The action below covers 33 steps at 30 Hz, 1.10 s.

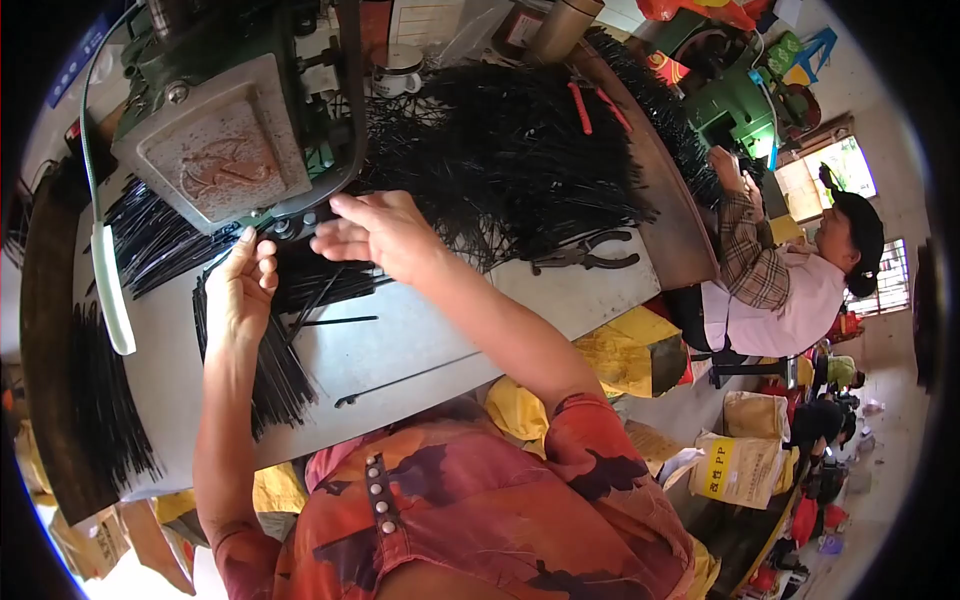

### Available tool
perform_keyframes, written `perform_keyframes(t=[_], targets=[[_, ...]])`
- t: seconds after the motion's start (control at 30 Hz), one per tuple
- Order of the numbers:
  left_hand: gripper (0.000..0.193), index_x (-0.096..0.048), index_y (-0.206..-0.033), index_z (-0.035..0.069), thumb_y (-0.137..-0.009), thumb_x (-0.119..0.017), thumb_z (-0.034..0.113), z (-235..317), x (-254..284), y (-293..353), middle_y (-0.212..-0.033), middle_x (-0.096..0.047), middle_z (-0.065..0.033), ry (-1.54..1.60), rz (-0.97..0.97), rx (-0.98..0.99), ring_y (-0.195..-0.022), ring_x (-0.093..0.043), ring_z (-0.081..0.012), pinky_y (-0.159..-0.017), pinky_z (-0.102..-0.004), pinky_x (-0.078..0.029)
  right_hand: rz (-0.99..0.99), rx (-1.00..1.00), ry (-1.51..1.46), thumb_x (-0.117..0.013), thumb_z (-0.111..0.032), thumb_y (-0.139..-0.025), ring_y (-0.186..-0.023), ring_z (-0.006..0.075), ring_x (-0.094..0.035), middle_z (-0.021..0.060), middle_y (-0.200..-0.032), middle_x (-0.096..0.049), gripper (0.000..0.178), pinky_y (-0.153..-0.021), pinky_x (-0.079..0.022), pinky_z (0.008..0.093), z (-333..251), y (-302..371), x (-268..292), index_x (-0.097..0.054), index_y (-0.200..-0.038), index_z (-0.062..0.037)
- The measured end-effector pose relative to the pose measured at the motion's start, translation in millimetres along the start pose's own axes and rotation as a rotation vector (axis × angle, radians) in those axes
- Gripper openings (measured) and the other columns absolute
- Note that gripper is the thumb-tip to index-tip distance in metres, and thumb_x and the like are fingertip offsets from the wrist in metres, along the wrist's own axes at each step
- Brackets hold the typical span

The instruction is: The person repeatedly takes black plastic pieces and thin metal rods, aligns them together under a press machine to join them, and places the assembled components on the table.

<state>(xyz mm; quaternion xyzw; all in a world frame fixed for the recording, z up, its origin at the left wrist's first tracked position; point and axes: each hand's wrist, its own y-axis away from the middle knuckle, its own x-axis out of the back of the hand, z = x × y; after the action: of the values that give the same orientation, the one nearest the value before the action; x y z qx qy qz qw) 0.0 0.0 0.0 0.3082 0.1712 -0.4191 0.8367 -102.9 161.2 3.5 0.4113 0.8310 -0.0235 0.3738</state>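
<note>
My left hand (pixel 243 285) is closed in a pinch at the lower edge of the green machine (pixel 225 150). Whatever sits between those fingertips is too small to make out. My right hand (pixel 385 238) reaches in from the other side with fingers stretched and apart, close to the machine's bolts, holding nothing that I can see. Beneath my hands lies a dark bundle of thin black strips (pixel 325 285). Another bundle of black strips (pixel 265 375) runs beside my left forearm, and a single black strip (pixel 400 380) rests on the pale tabletop (pixel 480 345).
A big tangled heap of black strips (pixel 500 150) covers the far right of the table. Black-handled pliers (pixel 590 252), red-handled pliers (pixel 583 108) and a white enamel mug (pixel 398 72) lie around it. A pale tube (pixel 112 290) hangs at left. A co-worker (pixel 780 280) sits at another green machine.
</note>
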Motion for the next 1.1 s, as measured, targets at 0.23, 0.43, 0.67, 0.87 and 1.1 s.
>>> perform_keyframes(t=[0.23, 0.43, 0.67, 0.87, 1.1], targets=[[0.013, -0.053, -0.079, 0.005, -0.077, -0.058, 0.017, 13.6, -0.7, 9.4, -0.07, -0.058, -0.0049, -0.122, -0.092, 0.087, -0.057, -0.051, -0.01, -0.051, -0.0197, -0.039, 0.256, 0.38, 1.016, -0.057, -0.004, -0.074, -0.049, 0.0098, -0.053, 0.0059, -0.061, -0.056, 0.011, -0.044, -0.044, 0.021, -80.6, 55.7, 48.8, -0.058, -0.083, 0.0017], [0.014, -0.054, -0.082, 0.002, -0.073, -0.057, 0.013, 8.5, -2.8, 18.2, -0.08, -0.057, -0.0098, -0.123, -0.119, 0.048, -0.063, -0.054, -0.0153, -0.058, -0.0258, -0.044, 0.624, 0.542, 1.819, -0.059, -0.009, -0.07, -0.075, 0.0288, -0.056, 0.0103, -0.09, -0.054, 0.012, -0.066, -0.045, 0.0358, -131.5, 69.9, 115.7, -0.059, -0.083, -0.0065], [0.011, -0.053, -0.077, 0.002, -0.069, -0.057, 0.008, -2.4, -1.2, 17.9, -0.075, -0.056, -0.0091, -0.068, -0.183, 0.054, -0.058, -0.05, -0.0122, -0.053, -0.0241, -0.042, 0.53, 0.679, 1.925, -0.058, -0.009, -0.072, -0.075, 0.0294, -0.055, 0.0095, -0.09, -0.052, 0.01, -0.065, -0.045, 0.0369, -120.5, 71.1, 114.8, -0.057, -0.082, -0.0065], [0.012, -0.054, -0.078, 0.007, -0.067, -0.059, 0.009, -1.2, 3.9, 23.4, -0.071, -0.054, -0.0035, -0.112, -0.181, 0.026, -0.057, -0.046, -0.0104, -0.05, -0.0212, -0.034, 0.424, 0.775, 1.963, -0.058, -0.009, -0.072, -0.074, 0.029, -0.055, 0.0081, -0.087, -0.053, 0.01, -0.063, -0.045, 0.0363, -118.9, 67.1, 114.0, -0.057, -0.081, -0.0072], [0.009, -0.054, -0.071, 0.005, -0.068, -0.062, 0.008, -4.4, -2.4, 27.0, -0.056, -0.048, 0.0015, -0.231, -0.145, 0.075, -0.042, -0.034, -0.0044, -0.038, -0.0181, -0.026, 0.399, 1.037, 1.969, -0.057, -0.004, -0.072, -0.07, 0.0256, -0.057, 0.0072, -0.086, -0.056, 0.01, -0.058, -0.046, 0.032, -106.2, 74.8, 83.5, -0.057, -0.081, -0.0062]])
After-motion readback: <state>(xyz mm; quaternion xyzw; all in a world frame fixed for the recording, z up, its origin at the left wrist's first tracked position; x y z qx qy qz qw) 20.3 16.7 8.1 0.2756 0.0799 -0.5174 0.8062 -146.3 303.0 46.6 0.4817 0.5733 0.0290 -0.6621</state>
